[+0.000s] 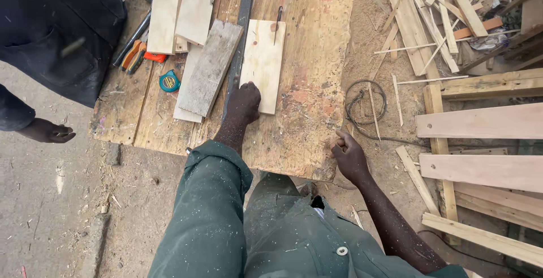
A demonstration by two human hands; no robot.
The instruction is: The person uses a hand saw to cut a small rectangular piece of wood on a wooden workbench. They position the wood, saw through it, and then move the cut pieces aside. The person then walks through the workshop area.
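Two hands down: left hand (244,101) pressing flat on pale board (263,66) w/ nothing gripped, right hand (349,156) loosely curled, empty, at plywood sheet (308,85) edge; best keep board square to metal bar (240,35).

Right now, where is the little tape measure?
The teal tape measure lies on the plywood bench, left of the grey weathered board and just below the orange-handled tools.

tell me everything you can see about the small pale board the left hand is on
The small pale board is a light, clean-looking rectangular piece of wood with faint grain and a reddish knot near its far end. It lies flat on the worn plywood sheet, its long side running away from the person, beside a dark metal strip. The left hand presses on its near left corner. A thin dark tool lies across its far right corner.
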